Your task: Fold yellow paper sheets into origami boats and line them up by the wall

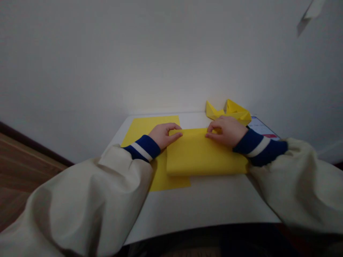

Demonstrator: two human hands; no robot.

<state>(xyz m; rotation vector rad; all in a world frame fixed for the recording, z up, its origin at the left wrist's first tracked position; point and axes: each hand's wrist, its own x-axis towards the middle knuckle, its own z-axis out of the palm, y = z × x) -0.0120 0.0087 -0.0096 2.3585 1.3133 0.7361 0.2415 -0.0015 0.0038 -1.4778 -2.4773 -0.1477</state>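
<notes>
A folded yellow sheet of paper lies on the white table in front of me. My left hand pinches its far left corner with curled fingers. My right hand pinches the far edge near the right, fingers pressed together on the paper. Under the folded sheet lies a flat yellow sheet, sticking out to the left and toward me.
Folded yellow paper shapes stand at the table's far right, by the white wall. A white card with blue and red print lies beside them. Wooden floor shows to the left of the table.
</notes>
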